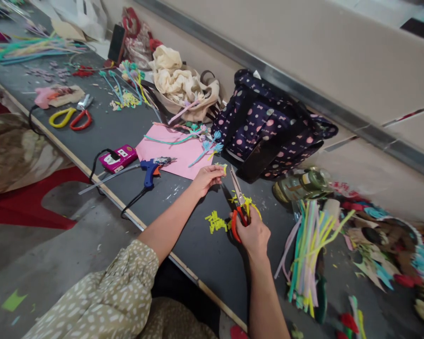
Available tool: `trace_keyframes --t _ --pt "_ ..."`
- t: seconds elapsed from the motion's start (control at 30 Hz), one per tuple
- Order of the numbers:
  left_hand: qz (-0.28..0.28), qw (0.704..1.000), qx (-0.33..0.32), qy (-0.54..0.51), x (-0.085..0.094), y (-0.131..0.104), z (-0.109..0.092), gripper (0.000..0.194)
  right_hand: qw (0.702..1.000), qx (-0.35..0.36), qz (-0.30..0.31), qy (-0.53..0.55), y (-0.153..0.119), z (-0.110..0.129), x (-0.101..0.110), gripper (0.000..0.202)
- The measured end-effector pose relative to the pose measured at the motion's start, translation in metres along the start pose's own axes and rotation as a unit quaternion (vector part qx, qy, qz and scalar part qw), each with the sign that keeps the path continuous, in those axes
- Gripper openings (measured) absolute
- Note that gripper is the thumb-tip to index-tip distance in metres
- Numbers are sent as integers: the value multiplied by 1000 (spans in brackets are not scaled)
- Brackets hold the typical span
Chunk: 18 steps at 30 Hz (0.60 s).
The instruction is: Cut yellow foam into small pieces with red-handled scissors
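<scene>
My right hand [256, 233] is wrapped round the handles of a pair of scissors [238, 186], one handle red and one yellow, blades pointing up and away. Just left of the blade tips, my left hand [209, 180] pinches a small yellowish piece [224, 168], too small to make out fully. Short yellow-green cut pieces [216, 221] lie in a pile on the dark table below. More such bits lie under the scissors, partly hidden by my right hand. Beyond my left hand, blue flower-like pieces [215, 141] rest at the edge of a pink sheet [176, 160].
A blue glue gun [149, 173] and a pink power socket [118, 159] sit to the left, with cables over the table edge. A dark patterned bag [268, 122] and a glass jar [302, 183] stand behind. Pastel strips [309, 254] lie right. Another person's sleeve [14, 150] shows left.
</scene>
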<state>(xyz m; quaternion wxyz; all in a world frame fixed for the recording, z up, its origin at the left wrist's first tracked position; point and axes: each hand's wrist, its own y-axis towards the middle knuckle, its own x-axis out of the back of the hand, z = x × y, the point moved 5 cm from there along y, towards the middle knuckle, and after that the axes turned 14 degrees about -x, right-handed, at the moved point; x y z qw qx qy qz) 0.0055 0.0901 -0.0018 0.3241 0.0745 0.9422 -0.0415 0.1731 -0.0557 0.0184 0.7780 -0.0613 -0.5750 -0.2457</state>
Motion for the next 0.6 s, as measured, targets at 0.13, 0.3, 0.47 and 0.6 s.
trace_keyframes --t 0.13,0.3,0.47,0.6 --pt "-5 1000 7 -2 0 0 1 19 1000 -7 9 13 1 -3 0 48" --pt "-3 1000 11 5 -1 0 0 19 1000 -5 8 14 1 -4 0 40" --pt "3 1000 16 3 -3 -1 2 18 1000 -4 10 24 0 -4 0 41" --pt "17 1000 11 -19 -6 -3 1 17 999 -15 31 27 -2 -2 1 41"
